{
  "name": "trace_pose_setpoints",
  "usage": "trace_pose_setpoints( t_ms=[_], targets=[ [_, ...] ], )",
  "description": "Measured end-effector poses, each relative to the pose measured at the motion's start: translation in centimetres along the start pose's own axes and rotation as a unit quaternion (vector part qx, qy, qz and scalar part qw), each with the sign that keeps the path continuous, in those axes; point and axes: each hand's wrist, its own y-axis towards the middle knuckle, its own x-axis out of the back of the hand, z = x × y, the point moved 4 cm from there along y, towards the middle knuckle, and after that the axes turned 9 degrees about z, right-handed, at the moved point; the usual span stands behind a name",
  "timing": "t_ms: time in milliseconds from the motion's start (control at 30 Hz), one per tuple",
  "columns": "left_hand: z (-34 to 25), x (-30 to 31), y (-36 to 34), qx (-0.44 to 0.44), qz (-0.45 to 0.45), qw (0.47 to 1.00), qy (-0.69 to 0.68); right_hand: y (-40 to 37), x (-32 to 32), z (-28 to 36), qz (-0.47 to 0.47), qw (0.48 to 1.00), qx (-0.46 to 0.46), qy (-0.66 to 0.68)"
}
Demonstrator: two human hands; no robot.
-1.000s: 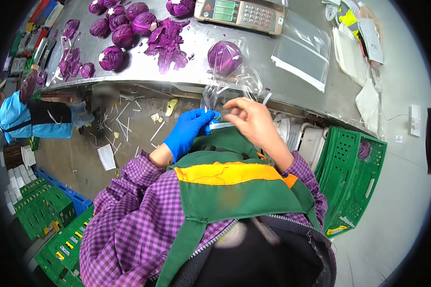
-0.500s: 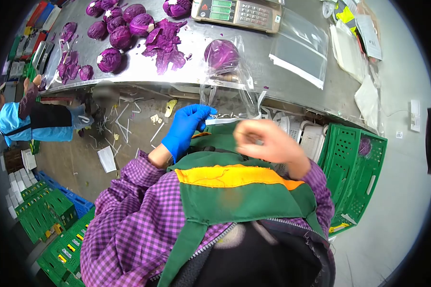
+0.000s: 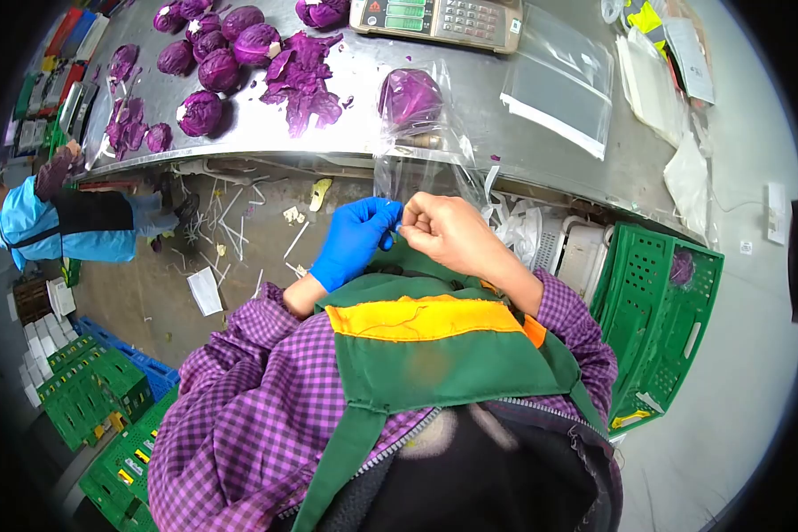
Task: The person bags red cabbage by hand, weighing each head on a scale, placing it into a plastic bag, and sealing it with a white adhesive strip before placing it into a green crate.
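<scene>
My left hand (image 3: 355, 238), in a blue glove, is closed in a pinch at the near end of a clear plastic bag (image 3: 427, 177). Bare and also pinched, my right hand (image 3: 448, 232) meets it fingertip to fingertip; what its fingers grip is too small to make out. A purple cabbage (image 3: 410, 97) sits inside the bag at the table's edge, and the bag's open part hangs over that edge toward my hands.
The metal table (image 3: 328, 146) holds more purple cabbages (image 3: 219, 70), loose leaves (image 3: 303, 80), a scale (image 3: 434, 19) and flat plastic bags (image 3: 560, 84). Green crates (image 3: 656, 319) stand at the right. A co-worker in blue (image 3: 71, 217) is at the left.
My right hand has moved left and up to meet my left hand. The white strip at the bag's mouth, stretched out earlier, is now mostly hidden or gathered at my fingers.
</scene>
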Motion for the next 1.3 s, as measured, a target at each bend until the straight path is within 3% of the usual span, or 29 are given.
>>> trace_pose_setpoints(
  t_ms=[67, 100, 167, 233, 267, 300, 333, 367, 400, 467, 500, 533, 567, 600, 633, 667, 733, 800, 833, 900, 933, 1000, 1033, 1100, 1133, 1167, 1200, 1233, 1300],
  targets=[
    [-0.3, -0.3, 0.0, 0.019, -0.026, 0.998, -0.050, -0.9, 0.2, -0.4, 0.045, 0.988, -0.004, 0.150],
    [-0.8, -0.2, 0.0, 0.019, -0.026, 0.998, -0.051, -1.6, 0.6, -0.5, 0.046, 0.988, -0.004, 0.149],
    [-1.4, 0.7, 0.1, 0.046, -0.027, 0.995, -0.079, -3.9, 1.6, 0.5, 0.105, 0.940, 0.082, 0.315],
    [-1.1, 1.1, 0.0, 0.038, -0.014, 0.995, -0.086, -8.4, 4.9, 1.6, 0.125, 0.923, 0.059, 0.358],
    [-1.0, 1.2, -0.1, 0.045, 0.002, 0.994, -0.096, -12.0, 6.9, 3.5, -0.075, 0.917, 0.166, 0.354],
    [-1.0, 1.3, -0.2, 0.052, 0.017, 0.993, -0.107, -15.2, 8.7, 3.3, -0.187, 0.951, 0.234, 0.082],
    [-0.9, 1.7, -0.1, 0.053, 0.016, 0.993, -0.107, -16.5, 9.7, 3.0, -0.050, 0.860, 0.411, 0.297],
    [-0.5, 2.1, 0.1, 0.064, 0.043, 0.993, -0.093, -18.0, 10.9, 2.6, 0.092, 0.680, 0.545, 0.481],
    [-0.3, 2.5, 0.2, 0.075, 0.069, 0.992, -0.079, -18.5, 11.5, 1.6, 0.092, 0.680, 0.545, 0.481],
    [-0.3, 3.6, 0.4, 0.091, 0.078, 0.990, -0.077, -16.9, 10.0, -3.3, 0.045, 0.905, 0.229, 0.356],
    [-0.4, 4.2, 0.4, 0.109, 0.090, 0.987, -0.075, -16.4, 8.9, -6.7, 0.016, 0.962, 0.053, 0.269],
    [-0.8, 4.9, 0.4, 0.113, 0.107, 0.981, -0.120, -16.3, 7.9, -10.1, -0.016, 0.977, -0.127, 0.170],
    [-1.0, 5.5, 0.6, 0.111, 0.110, 0.980, -0.120, -15.6, 6.2, -14.1, -0.016, 0.972, -0.212, -0.099],
    [-1.3, 5.9, 0.7, 0.099, 0.124, 0.982, -0.105, -14.7, 5.3, -17.0, -0.014, 0.890, -0.279, -0.360],
    [-1.6, 6.3, 0.8, 0.090, 0.137, 0.982, -0.089, -12.6, 6.5, -16.1, -0.116, 0.958, -0.172, -0.196],
    [-1.5, 6.6, 0.9, 0.091, 0.145, 0.982, -0.076, -9.7, 7.8, -15.0, -0.211, 0.976, -0.055, -0.022],
    [-1.7, 6.5, 0.9, 0.102, 0.163, 0.980, -0.043, -4.2, 9.5, -10.3, -0.254, 0.947, -0.058, -0.188],
    [-2.5, 6.5, 1.0, 0.110, 0.180, 0.978, -0.007, 1.1, 9.6, -7.5, -0.284, 0.942, 0.083, -0.159],
    [-2.8, 6.5, 0.8, 0.113, 0.212, 0.971, -0.003, 2.5, 10.0, -8.2, -0.283, 0.942, 0.084, -0.157],
    [-3.0, 6.8, 1.0, 0.115, 0.241, 0.964, 0.002, 5.1, 9.6, -7.9, -0.157, 0.947, 0.220, -0.173],
    [-3.2, 7.9, 1.8, 0.009, 0.161, 0.972, 0.174, 5.1, 9.8, -7.5, -0.205, 0.949, 0.210, -0.114],
    [-4.7, 7.7, 3.3, -0.196, -0.001, 0.878, 0.436, 4.9, 10.3, -7.9, -0.206, 0.952, 0.205, -0.095],
    [-4.7, 6.6, 4.7, -0.195, -0.001, 0.879, 0.434, 4.9, 10.5, -8.2, -0.212, 0.954, 0.198, -0.074],
    [-5.6, 4.0, 6.4, -0.383, 0.037, 0.790, 0.477, 5.0, 10.4, -8.8, -0.192, 0.969, 0.154, -0.034],
    [-4.7, 4.3, 8.0, -0.399, 0.073, 0.761, 0.505, 5.3, 10.5, -9.3, -0.174, 0.978, 0.114, 0.004],
    [-3.7, 5.2, 9.2, -0.411, 0.075, 0.791, 0.447, 5.2, 10.8, -10.2, -0.175, 0.978, 0.113, 0.002],
    [-2.5, 6.5, 10.7, -0.309, 0.041, 0.922, 0.229, 5.3, 10.9, -12.6, -0.134, 0.980, 0.033, 0.143],
    [-1.0, 7.4, 12.0, -0.183, 0.006, 0.983, -0.007, 5.4, 10.9, -13.3, -0.089, 0.954, -0.048, 0.282],
    [-1.1, 8.1, 13.1, -0.213, 0.017, 0.977, 0.018, 5.2, 11.2, -11.7, -0.026, 0.958, -0.072, 0.276]
  ],
)
